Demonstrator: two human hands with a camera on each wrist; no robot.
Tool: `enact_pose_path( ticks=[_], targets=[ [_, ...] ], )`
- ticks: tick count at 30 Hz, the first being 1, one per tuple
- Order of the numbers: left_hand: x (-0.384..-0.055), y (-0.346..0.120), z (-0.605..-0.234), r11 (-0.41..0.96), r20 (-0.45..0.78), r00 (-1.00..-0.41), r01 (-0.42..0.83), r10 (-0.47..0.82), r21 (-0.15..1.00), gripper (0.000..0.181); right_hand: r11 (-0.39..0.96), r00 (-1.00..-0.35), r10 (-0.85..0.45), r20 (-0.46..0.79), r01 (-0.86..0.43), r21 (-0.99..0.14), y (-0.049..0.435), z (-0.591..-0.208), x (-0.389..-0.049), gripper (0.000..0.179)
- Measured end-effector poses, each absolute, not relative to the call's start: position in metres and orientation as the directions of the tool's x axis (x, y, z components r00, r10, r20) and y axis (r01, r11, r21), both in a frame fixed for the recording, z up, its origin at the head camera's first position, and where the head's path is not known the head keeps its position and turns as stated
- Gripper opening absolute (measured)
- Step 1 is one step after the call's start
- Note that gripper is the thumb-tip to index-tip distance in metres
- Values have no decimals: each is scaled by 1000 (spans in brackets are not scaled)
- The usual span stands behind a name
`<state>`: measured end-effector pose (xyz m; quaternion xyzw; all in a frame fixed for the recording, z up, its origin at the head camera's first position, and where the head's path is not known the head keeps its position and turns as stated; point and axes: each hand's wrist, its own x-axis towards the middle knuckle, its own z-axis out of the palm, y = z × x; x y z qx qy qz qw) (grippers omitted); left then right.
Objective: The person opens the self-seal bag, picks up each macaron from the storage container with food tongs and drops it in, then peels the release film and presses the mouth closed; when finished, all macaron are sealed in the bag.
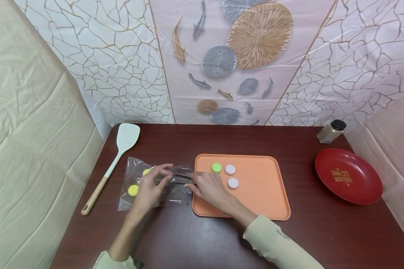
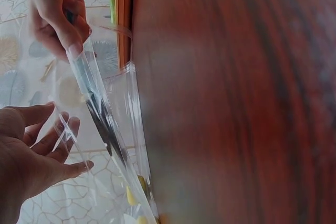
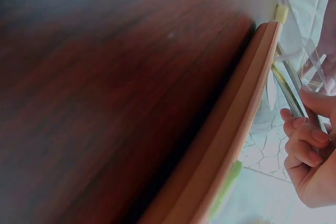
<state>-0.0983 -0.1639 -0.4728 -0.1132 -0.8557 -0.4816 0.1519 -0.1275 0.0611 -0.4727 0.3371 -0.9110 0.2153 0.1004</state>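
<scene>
A clear plastic bag [image 1: 180, 198] lies left of the orange tray [image 1: 256, 209], with two yellow round discs [image 1: 132, 190] visible in it. My left hand [image 1: 148, 190] is at the bag, fingers spread apart and touching its thin film. My right hand [image 1: 210, 186], over the tray's left edge, grips metal tongs [image 2: 102, 124] between thumb and fingers. The tongs point left into the bag's film, their two arms apart in the right wrist view. On the tray sit a green disc [image 1: 216, 167] and two white discs [image 1: 230, 169]. What the tong tips touch is hidden.
A white spatula [image 1: 128, 136] with a wooden handle lies on the left. At the right are a red plate [image 1: 363, 175] and a black-lidded jar [image 1: 329, 132]. A patterned cloth [image 1: 202, 101] hangs behind the dark wooden table [image 1: 323, 235].
</scene>
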Motion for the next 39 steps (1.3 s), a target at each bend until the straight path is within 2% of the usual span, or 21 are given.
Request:
enact_pose_path(
  ticks=[4, 11, 16, 23, 24, 26, 29, 34, 35, 39],
  targets=[
    [-98, -164, -472, 510, 355, -934, 329, 49, 795, 14, 681, -749, -573, 332, -661, -315, 54, -479, -130, 25],
    [-97, -164, -471, 483, 346, -937, 328, 56, 812, 11, 709, -786, -574, 231, -618, -340, 44, -476, -127, 23],
    [-97, -165, -472, 480, 346, -937, 328, 53, 814, 13, 725, -793, -575, 204, -609, -323, 39, -474, -127, 26],
    [-98, -166, -474, 477, 405, -912, 383, 62, 791, 16, 709, -782, -584, 220, -623, -331, 37, -479, -131, 31],
    [-98, -167, -474, 475, 413, -909, 391, 62, 788, 16, 705, -775, -586, 235, -631, -323, 38, -492, -135, 34],
    [-98, -167, -475, 474, 427, -902, 403, 62, 783, 15, 696, -765, -588, 263, -644, -318, 41, -510, -140, 41],
    [-99, -168, -475, 476, 436, -898, 409, 57, 779, 15, 681, -766, -584, 268, -642, -352, 48, -511, -137, 41],
    [-99, -168, -476, 479, 451, -891, 419, 52, 771, 17, 672, -800, -553, 235, -594, -442, 69, -477, -116, 26],
    [-99, -168, -476, 481, 454, -889, 420, 49, 770, 18, 669, -803, -545, 241, -590, -452, 77, -487, -118, 29],
    [-100, -167, -475, 481, 458, -888, 420, 43, 770, 18, 682, -816, -527, 237, -572, -456, 106, -477, -110, 28]
  ],
)
